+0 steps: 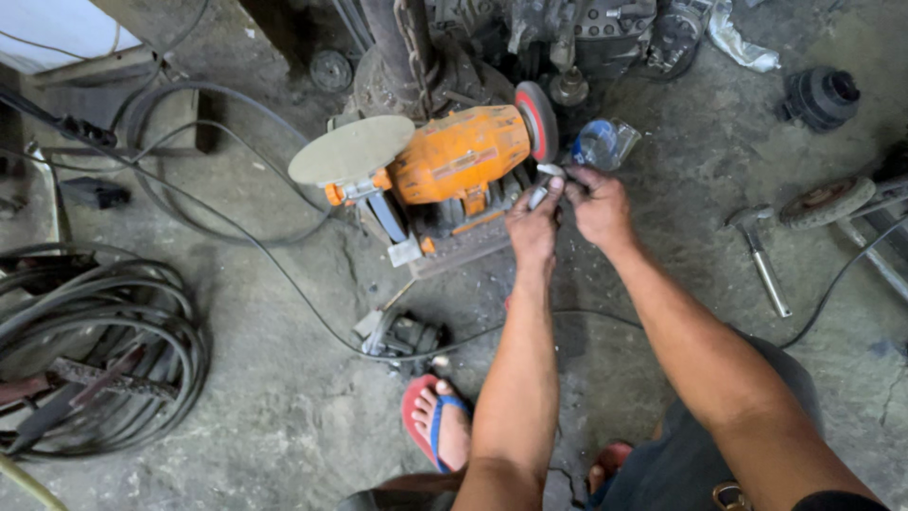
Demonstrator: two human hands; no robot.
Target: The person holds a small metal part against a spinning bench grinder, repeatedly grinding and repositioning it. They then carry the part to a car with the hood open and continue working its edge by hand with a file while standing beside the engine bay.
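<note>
An orange bench grinder (461, 153) stands on the concrete floor, with a wide grey disc (351, 149) on its left end and a red-rimmed grinding wheel (538, 118) on its right end. My left hand (532, 225) and my right hand (599, 205) meet just below that red wheel. Together they pinch a small silvery metal piece (547, 180), held close to the wheel's edge. My fingers hide most of the piece, so its shape is unclear.
A hammer (759, 254) lies on the floor to the right, near a small wheel (827, 200). Coiled hoses (95, 341) fill the left side. Black cables (236, 227) cross the floor. A clear plastic container (605, 142) sits behind the grinder. My sandalled foot (437, 423) is below.
</note>
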